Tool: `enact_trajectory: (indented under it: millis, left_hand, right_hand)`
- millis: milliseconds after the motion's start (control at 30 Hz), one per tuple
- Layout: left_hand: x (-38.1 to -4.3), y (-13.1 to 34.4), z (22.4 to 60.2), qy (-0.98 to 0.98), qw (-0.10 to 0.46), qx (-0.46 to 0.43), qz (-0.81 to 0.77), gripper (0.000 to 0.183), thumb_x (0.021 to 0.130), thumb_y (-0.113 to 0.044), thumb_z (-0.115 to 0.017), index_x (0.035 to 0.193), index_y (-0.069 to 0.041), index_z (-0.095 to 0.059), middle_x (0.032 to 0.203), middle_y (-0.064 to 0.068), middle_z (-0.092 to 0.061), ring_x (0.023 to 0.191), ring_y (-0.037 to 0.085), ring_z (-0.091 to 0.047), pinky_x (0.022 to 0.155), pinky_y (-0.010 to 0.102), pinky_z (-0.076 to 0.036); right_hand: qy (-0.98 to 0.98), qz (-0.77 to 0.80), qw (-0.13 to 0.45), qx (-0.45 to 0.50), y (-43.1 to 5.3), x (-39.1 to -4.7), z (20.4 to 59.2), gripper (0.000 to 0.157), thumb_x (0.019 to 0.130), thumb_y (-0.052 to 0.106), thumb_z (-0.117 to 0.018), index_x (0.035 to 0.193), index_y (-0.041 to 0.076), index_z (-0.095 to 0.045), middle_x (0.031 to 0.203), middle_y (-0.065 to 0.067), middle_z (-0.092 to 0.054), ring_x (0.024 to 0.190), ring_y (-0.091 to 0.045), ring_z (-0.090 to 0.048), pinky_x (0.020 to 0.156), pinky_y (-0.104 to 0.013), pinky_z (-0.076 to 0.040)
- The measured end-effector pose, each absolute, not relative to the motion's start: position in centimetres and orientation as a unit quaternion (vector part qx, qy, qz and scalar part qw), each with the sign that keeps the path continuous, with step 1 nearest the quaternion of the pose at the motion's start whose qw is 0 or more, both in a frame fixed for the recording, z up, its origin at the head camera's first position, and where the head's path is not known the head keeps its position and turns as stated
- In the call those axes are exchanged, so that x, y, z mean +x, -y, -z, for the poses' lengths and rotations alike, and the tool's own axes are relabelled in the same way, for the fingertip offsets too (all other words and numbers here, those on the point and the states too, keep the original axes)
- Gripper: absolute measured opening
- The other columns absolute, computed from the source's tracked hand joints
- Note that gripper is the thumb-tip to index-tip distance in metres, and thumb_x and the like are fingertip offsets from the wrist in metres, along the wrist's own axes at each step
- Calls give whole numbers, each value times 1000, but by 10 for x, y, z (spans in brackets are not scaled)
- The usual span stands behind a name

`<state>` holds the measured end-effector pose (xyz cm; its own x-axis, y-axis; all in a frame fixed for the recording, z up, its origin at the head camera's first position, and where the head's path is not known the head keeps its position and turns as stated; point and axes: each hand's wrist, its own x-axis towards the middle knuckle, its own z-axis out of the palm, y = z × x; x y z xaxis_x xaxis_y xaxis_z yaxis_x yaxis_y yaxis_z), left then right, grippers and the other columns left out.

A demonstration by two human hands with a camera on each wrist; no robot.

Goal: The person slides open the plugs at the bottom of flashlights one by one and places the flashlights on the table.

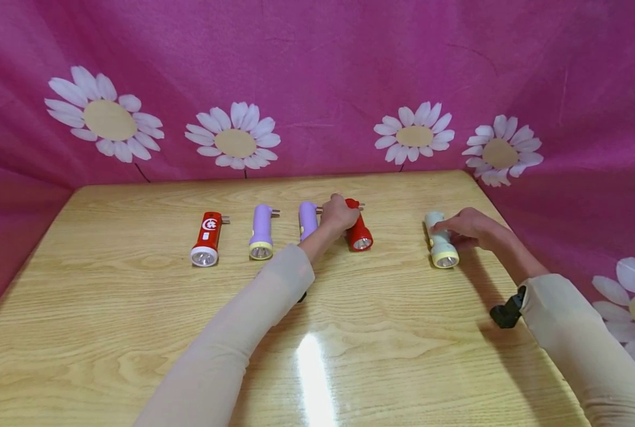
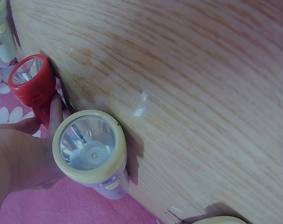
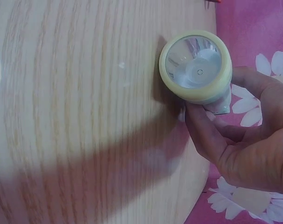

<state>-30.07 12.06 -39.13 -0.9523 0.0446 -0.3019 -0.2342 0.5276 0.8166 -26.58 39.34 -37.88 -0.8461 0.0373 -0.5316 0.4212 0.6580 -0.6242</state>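
With its fingers and thumb around the body, my left hand [image 1: 338,214] grips a red flashlight [image 1: 359,236], whose lens end points toward me. In the left wrist view the red flashlight [image 2: 35,91] shows its round head, while the hand hides part of its body. Just left of that hand lies a purple flashlight [image 1: 308,217], partly covered by the wrist; its cream rim [image 2: 118,163] is close to the left wrist camera. At the right, my right hand [image 1: 469,228] holds a pale green flashlight [image 1: 437,237] with a yellow rim [image 3: 165,79], fingers and thumb on opposite sides.
Two more flashlights lie on the wooden table [image 1: 136,332] to the left: a purple one [image 1: 262,225] and a red one with a white rim [image 1: 208,237]. Metal plug prongs [image 1: 275,213] stick out of their sides. A pink flowered cloth [image 1: 317,65] hangs behind the table.
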Motion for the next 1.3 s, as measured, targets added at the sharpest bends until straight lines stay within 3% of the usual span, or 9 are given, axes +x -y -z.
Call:
enact_trajectory:
  millis: [300, 733, 867, 1033, 1300]
  left_hand:
    - [-300, -120, 392, -869, 121, -57, -477, 44, 85, -19, -62, 120, 0, -42, 108, 21, -52, 83, 27, -57, 58, 31, -55]
    - [-302, -113, 382, -898, 68, -37, -433, 37, 85, -30, -59, 107, -3, -47, 91, 12, -57, 84, 24, -55, 72, 33, -47]
    - [-306, -112, 379, -889, 57, -37, -453, 38, 84, -30, -59, 111, -5, -48, 99, 11, -58, 85, 23, -55, 72, 33, -47]
    - [-306, -112, 374, -881, 46, -36, -470, 44, 84, -32, -62, 119, -7, -51, 115, 10, -58, 98, 23, -55, 83, 34, -46]
    - [-304, -116, 371, -876, 14, -19, -482, 39, 84, -31, -63, 114, -7, -54, 111, 9, -60, 100, 23, -54, 80, 31, -46]
  right_hand:
    - [-880, 410, 214, 109, -389, -265, 374, 50, 81, 34, -69, 100, -9, -53, 84, -7, -53, 69, -14, -57, 68, -30, -53]
    - [-881, 423, 187, 98, -371, -265, 368, 64, 81, 33, -69, 118, -13, -44, 103, -18, -54, 79, -19, -60, 77, -37, -52]
    - [-886, 420, 175, 93, -368, -265, 365, 65, 82, 33, -68, 121, -12, -42, 107, -21, -50, 78, -20, -59, 78, -39, -52]
    - [-889, 420, 160, 86, -364, -265, 364, 62, 84, 32, -67, 121, -11, -43, 109, -22, -49, 78, -20, -57, 75, -37, -53]
    - [-893, 418, 146, 79, -354, -264, 361, 57, 83, 33, -68, 116, -10, -47, 110, -21, -48, 82, -24, -55, 75, -38, -53]
